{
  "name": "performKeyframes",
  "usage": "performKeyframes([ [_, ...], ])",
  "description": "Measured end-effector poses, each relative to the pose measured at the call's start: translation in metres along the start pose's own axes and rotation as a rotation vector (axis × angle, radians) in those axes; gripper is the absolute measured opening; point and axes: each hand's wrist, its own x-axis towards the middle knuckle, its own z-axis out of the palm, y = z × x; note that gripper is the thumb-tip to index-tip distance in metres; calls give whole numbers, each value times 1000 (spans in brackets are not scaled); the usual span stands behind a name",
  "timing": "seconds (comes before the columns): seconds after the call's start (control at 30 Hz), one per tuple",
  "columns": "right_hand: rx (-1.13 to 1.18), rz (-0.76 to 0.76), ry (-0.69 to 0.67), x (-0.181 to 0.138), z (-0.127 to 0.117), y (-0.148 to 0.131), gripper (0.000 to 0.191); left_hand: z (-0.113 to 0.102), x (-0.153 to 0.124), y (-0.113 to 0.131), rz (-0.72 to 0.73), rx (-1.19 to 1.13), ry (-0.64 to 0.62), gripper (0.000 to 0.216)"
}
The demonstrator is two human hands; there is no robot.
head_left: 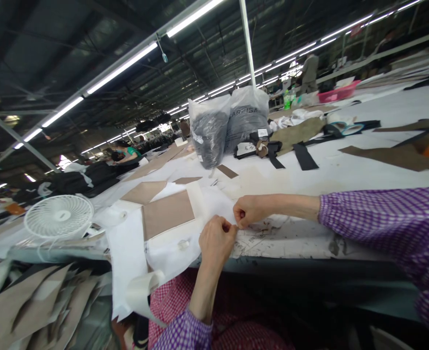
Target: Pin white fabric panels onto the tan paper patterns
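My left hand [217, 241] is closed in a pinch at the right edge of a thin white sheet [174, 253], which seems to be caught in its fingers. Against its fingertips rests my right hand [252, 210], curled with thumb and forefinger together; whatever it pinches is too small to make out. A tan fabric panel [168, 214] lies flat on the white sheet, left of my hands. Another tan piece [144, 192] lies just behind it. A white strip [141, 289] curls over the table's front edge.
A white fan [59, 215] stands at the left. Two clear bags with dark contents [210, 133] stand beyond my hands. Fabric scraps [305, 155] and brown pieces [385, 156] lie to the right, with a pink basin [340, 92] farther back. Cut pieces [28, 301] are stacked lower left.
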Motion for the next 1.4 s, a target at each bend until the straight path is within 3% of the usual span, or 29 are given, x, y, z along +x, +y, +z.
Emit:
performKeyframes([
  [0.1, -88, 26, 106, 0, -2, 3, 28, 0, 0, 0, 6, 11, -1, 14],
  [0.17, -77, 36, 87, 1, -7, 8, 35, 0, 1, 0, 2, 13, -7, 14],
  [0.33, 49, -47, 40, 2, -15, 13, 21, 0, 0, 0, 0, -1, 0, 15],
  [0.5, -11, -38, -4, 5, -10, 14, 23, 0, -1, -2, 4, -4, 7, 15],
  [0.63, -156, -41, 57, 2, -15, 12, 24, 1, -1, 0, 2, -15, 13, 14],
  [0.7, -110, -116, 86, 0, -18, 10, 19, 4, 1, 3, 4, -43, 13, 13],
  [0.8, 82, -259, -33, -3, -18, 11, 5, 8, 5, 5, 56, -134, -7, 12],
  [0.93, 120, -258, -146, 1, -14, 22, 10, 1, 6, -8, 116, -335, -76, 15],
  [1.03, 104, -241, -186, 4, -15, 27, 11, -15, 0, -23, 99, -569, 32, 24],
  [1.13, 106, -241, -227, 5, -18, 27, 17, -28, -12, -32, 212, -381, 193, 16],
  [1.23, 83, -246, -241, 5, -19, 27, 24, -24, -24, -31, 330, -120, 176, 6],
  [1.4, -20, -244, -187, 4, -19, 25, 22, -4, -28, -25, 247, 6, 177, 6],
])
